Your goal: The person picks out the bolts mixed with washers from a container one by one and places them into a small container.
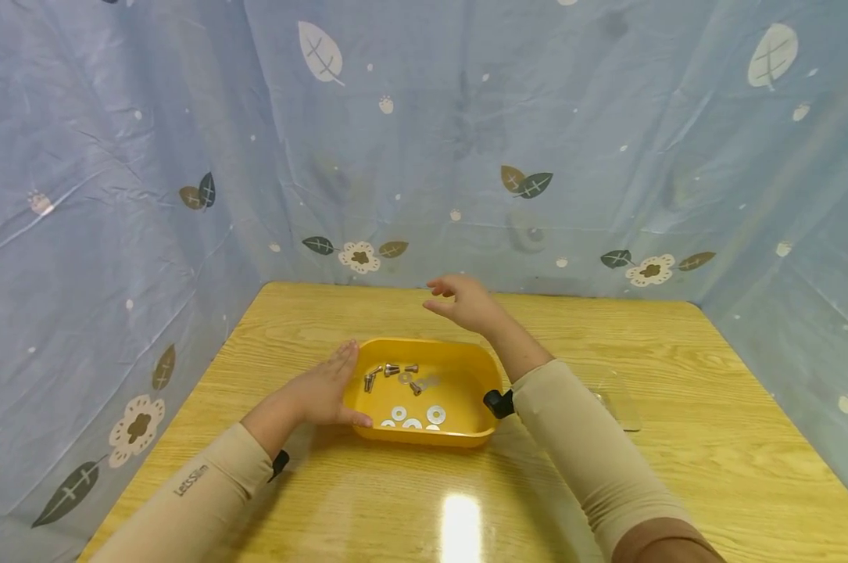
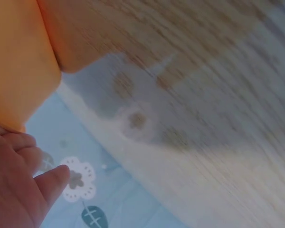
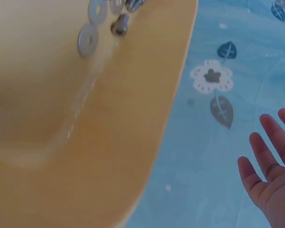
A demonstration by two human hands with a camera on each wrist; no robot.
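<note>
The yellow tray point(image 1: 460, 397) touches the spread left grip point(image 1: 325, 393); spread right grip point(image 1: 468, 303) hovers apart.

Left hand point(image 1: 321, 392) covers part of the yellow tray's point(image 1: 460, 391) left end; near rim half-hides some washers point(image 1: 412, 422). Right sleeve point(image 1: 571, 426) blocks part of clear plate point(image 1: 629, 410), contents unreadable. Right wrist view crops right hand point(image 3: 280, 187) and blurry screw point(image 3: 134, 4).

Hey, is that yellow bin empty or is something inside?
Not empty, but far from full: silver screws and flat washers lie scattered in the yellow bin, much of its floor bare.
</note>
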